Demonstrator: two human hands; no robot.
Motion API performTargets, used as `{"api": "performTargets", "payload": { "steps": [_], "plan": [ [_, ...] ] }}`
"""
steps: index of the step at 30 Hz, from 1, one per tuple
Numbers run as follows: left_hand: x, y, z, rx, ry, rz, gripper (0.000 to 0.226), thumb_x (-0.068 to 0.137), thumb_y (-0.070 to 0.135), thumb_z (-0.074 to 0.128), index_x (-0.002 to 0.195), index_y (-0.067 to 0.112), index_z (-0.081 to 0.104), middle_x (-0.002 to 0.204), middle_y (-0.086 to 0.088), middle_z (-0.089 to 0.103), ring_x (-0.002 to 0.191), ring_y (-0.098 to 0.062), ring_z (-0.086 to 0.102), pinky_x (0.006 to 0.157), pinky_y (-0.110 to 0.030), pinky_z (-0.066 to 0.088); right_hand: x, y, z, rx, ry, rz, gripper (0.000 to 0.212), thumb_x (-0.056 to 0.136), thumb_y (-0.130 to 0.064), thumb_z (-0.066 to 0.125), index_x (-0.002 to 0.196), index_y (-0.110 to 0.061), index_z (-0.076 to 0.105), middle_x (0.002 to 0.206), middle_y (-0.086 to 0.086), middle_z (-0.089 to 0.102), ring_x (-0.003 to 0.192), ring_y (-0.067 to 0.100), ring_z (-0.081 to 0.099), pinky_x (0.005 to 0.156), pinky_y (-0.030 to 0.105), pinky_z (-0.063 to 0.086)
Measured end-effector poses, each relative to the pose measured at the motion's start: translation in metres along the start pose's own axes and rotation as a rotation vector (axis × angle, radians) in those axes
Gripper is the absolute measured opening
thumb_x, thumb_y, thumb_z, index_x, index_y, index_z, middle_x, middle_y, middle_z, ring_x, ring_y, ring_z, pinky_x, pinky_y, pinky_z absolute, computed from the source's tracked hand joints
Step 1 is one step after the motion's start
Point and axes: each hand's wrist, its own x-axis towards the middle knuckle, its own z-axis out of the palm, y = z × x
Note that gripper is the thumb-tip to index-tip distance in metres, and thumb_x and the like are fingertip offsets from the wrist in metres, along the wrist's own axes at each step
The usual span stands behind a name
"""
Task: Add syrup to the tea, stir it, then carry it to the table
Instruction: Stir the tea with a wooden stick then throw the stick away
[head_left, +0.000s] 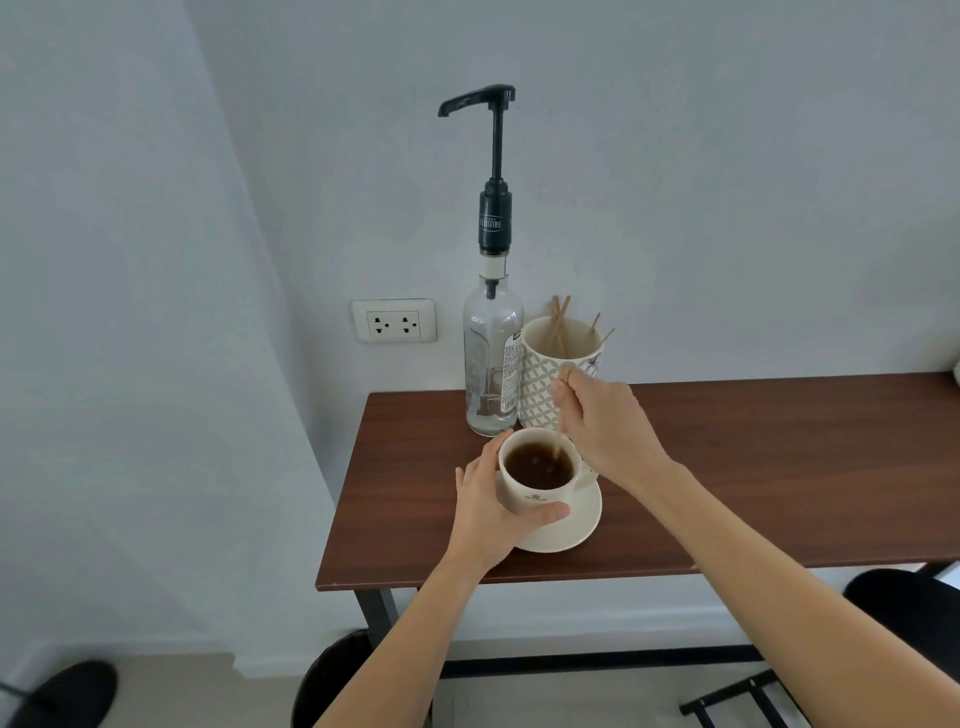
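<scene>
Stirring is what shows here: the right hand (605, 423) pinches a thin wooden stir stick (557, 448) between curled fingers, its lower end dipped into the dark tea. The stick's upper part is buried in that closed grip and its tip blurs under the surface, so neither end is easy to make out. The left hand (491, 506) wraps the near side of the teacup (540, 473), thumb across the front below a small printed mark too tiny to read; the fingers behind the cup are hidden.

One teacup, sitting on one cream saucer (571, 525), whose left part is covered by the left hand. Just behind the cup stands one clear syrup bottle (491, 358) with a tall black pump (493, 161), spout pointing left; the liquid level inside is hard to judge. Right of the bottle, touching or nearly so, one patterned mug (545, 384) holds about five more wooden sticks (563, 325), partly masked by the right hand.

The dark brown desk (753, 467) runs off the right edge, black legs below. Behind the cup a plain pale wall carries one double socket (393, 320), left of the bottle. Dark shapes on the floor below are cut off and unclear.
</scene>
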Motion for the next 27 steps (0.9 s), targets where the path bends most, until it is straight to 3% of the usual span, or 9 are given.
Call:
{"api": "performTargets", "payload": {
  "steps": [2, 5, 10, 12, 15, 18, 21, 25, 27],
  "plan": [
    [0.000, 0.000, 0.000, -0.004, 0.002, 0.003, 0.097, 0.052, 0.062, 0.085, 0.137, 0.042, 0.044, 0.133, 0.024, 0.059, 0.133, -0.006, 0.046, 0.116, -0.034, 0.013, -0.001, 0.001, -0.001, 0.006, -0.006, 0.006, 0.035, 0.104, -0.033, 0.038, 0.077, -0.012, 0.046, 0.062, 0.008, 0.063, 0.060, 0.032, 0.061, 0.062, 0.044, 0.052],
    [0.000, 0.000, 0.000, -0.005, 0.002, 0.010, 0.095, 0.053, 0.060, 0.085, 0.136, 0.043, 0.044, 0.131, 0.025, 0.060, 0.131, -0.003, 0.048, 0.116, -0.035, 0.014, -0.005, -0.009, 0.004, 0.182, -0.060, -0.008, 0.032, 0.105, -0.023, 0.043, 0.078, -0.011, 0.055, 0.064, 0.009, 0.072, 0.058, 0.018, 0.067, 0.063, 0.026, 0.053],
    [0.000, 0.000, 0.000, 0.011, 0.008, 0.003, 0.096, 0.052, 0.061, 0.086, 0.137, 0.042, 0.044, 0.133, 0.025, 0.059, 0.133, -0.004, 0.047, 0.120, -0.042, 0.014, 0.002, 0.002, 0.001, -0.053, 0.016, -0.014, 0.032, 0.104, -0.032, 0.039, 0.080, -0.013, 0.048, 0.062, 0.003, 0.060, 0.062, 0.030, 0.059, 0.062, 0.043, 0.051],
    [0.000, 0.000, -0.001, 0.006, 0.006, 0.006, 0.096, 0.053, 0.060, 0.086, 0.137, 0.042, 0.044, 0.133, 0.025, 0.059, 0.133, -0.004, 0.047, 0.120, -0.042, 0.013, -0.001, 0.000, 0.003, 0.006, -0.005, -0.025, 0.034, 0.104, -0.030, 0.040, 0.076, -0.013, 0.047, 0.061, 0.005, 0.062, 0.059, 0.028, 0.060, 0.062, 0.041, 0.052],
    [0.000, 0.002, -0.001, 0.004, 0.003, 0.009, 0.094, 0.053, 0.060, 0.086, 0.136, 0.043, 0.044, 0.132, 0.025, 0.059, 0.133, -0.004, 0.047, 0.117, -0.036, 0.013, -0.006, -0.011, 0.006, 0.200, -0.049, -0.049, 0.030, 0.105, -0.023, 0.044, 0.080, -0.013, 0.056, 0.067, 0.010, 0.072, 0.060, 0.019, 0.067, 0.067, 0.027, 0.056],
    [0.000, 0.004, -0.001, 0.011, 0.008, 0.005, 0.095, 0.053, 0.061, 0.085, 0.137, 0.043, 0.044, 0.134, 0.025, 0.058, 0.134, -0.003, 0.046, 0.121, -0.041, 0.013, 0.001, -0.003, 0.005, 0.050, 0.010, -0.069, 0.029, 0.104, -0.031, 0.042, 0.083, -0.015, 0.053, 0.066, 0.004, 0.067, 0.063, 0.026, 0.064, 0.065, 0.040, 0.053],
    [-0.001, 0.002, -0.001, 0.005, 0.004, 0.007, 0.094, 0.053, 0.061, 0.085, 0.136, 0.045, 0.044, 0.134, 0.024, 0.059, 0.134, -0.003, 0.046, 0.123, -0.054, 0.014, 0.000, 0.000, 0.003, -0.059, -0.016, -0.062, 0.032, 0.104, -0.031, 0.040, 0.076, -0.015, 0.044, 0.058, 0.000, 0.053, 0.056, 0.028, 0.053, 0.056, 0.039, 0.044],
    [-0.001, 0.004, -0.001, 0.009, 0.002, 0.005, 0.092, 0.053, 0.062, 0.084, 0.134, 0.046, 0.043, 0.132, 0.024, 0.060, 0.132, -0.003, 0.048, 0.123, -0.048, 0.016, -0.005, -0.011, 0.007, 0.185, -0.045, -0.087, 0.033, 0.105, -0.023, 0.044, 0.080, -0.006, 0.058, 0.065, 0.010, 0.071, 0.061, 0.020, 0.066, 0.065, 0.019, 0.053],
    [-0.002, 0.006, -0.002, 0.004, 0.003, 0.006, 0.090, 0.052, 0.062, 0.084, 0.132, 0.049, 0.042, 0.133, 0.024, 0.059, 0.131, -0.002, 0.046, 0.121, -0.042, 0.014, 0.001, -0.006, 0.009, 0.115, -0.010, -0.097, 0.032, 0.105, -0.027, 0.044, 0.081, -0.010, 0.056, 0.067, 0.008, 0.070, 0.062, 0.021, 0.065, 0.065, 0.028, 0.053]
  ]
}}
